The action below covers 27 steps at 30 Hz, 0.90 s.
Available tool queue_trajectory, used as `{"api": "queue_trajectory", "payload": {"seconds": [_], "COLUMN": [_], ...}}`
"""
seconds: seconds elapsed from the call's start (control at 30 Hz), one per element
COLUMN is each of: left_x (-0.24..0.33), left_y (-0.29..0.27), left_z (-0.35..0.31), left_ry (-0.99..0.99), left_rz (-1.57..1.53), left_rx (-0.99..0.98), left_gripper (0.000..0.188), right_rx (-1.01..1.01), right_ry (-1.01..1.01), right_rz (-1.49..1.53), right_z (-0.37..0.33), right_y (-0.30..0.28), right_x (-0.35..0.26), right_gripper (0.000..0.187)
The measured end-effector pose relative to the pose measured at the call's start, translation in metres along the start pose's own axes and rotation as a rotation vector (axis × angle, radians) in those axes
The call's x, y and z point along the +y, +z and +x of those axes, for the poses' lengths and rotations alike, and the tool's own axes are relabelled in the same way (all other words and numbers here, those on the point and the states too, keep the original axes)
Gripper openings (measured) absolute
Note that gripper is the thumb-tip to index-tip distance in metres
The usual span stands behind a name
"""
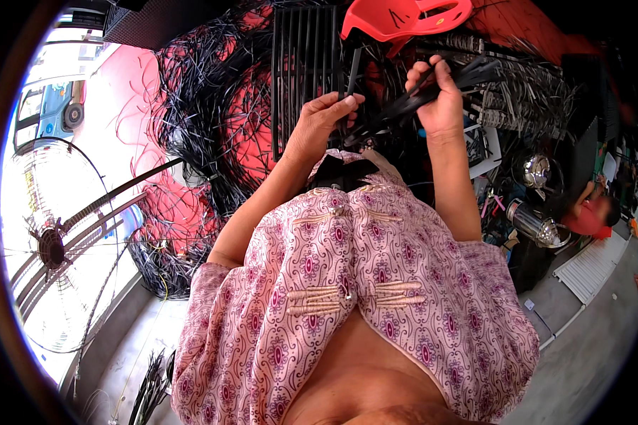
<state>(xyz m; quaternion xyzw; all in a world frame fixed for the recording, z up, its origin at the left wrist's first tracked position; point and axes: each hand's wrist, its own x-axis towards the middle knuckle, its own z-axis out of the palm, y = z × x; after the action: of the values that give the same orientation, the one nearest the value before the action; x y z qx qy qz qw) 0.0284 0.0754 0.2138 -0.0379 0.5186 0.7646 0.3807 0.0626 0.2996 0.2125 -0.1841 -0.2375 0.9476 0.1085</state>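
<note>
My left hand [326, 117] pinches a flat black strip [354, 69] between thumb and fingertips; its free end points up and away from me. Beside it on the right, my raised right hand [439, 103] is closed round a bundle of black strips [475, 74], which stick out on both sides of the fist. The lower ends of the bundle [376, 125] reach down towards my left hand. Just beyond my left hand stands a black slatted panel [305, 49]. A dark piece of cloth or strap [344, 171] lies on my lap, its kind unclear.
Tangled black strips [191, 106] heap up at the left over a red floor [138, 85]. A red plastic chair [393, 18] stands at the far side. Bundled strips [524, 99], metal pots [535, 170] and a person in red [587, 216] are at the right. A large fan [49, 248] stands left.
</note>
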Motion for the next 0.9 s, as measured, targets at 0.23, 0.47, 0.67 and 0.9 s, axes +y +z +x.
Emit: {"api": "queue_trajectory", "payload": {"seconds": [0.23,0.47,0.67,0.9], "left_x": [0.011,-0.001,0.003,-0.001], "left_y": [0.024,0.018,0.012,0.009], "left_z": [0.005,0.005,0.001,-0.013], "left_ry": [0.171,0.364,0.671,0.324], "left_rz": [0.17,0.51,0.834,0.655], "left_rx": [-0.04,-0.007,0.145,-0.08], "left_gripper": [0.018,0.015,0.016,0.016], "right_rx": [0.065,0.148,0.122,0.0], "right_ry": [0.05,-0.018,0.0,0.137], "right_rz": [-0.196,-0.528,-0.326,-0.043], "right_z": [-0.02,-0.031,-0.019,-0.015], "right_y": [0.023,0.037,0.004,-0.011], "right_x": [0.035,0.047,0.047,0.042], "right_gripper": [0.024,0.026,0.025,0.026]}}
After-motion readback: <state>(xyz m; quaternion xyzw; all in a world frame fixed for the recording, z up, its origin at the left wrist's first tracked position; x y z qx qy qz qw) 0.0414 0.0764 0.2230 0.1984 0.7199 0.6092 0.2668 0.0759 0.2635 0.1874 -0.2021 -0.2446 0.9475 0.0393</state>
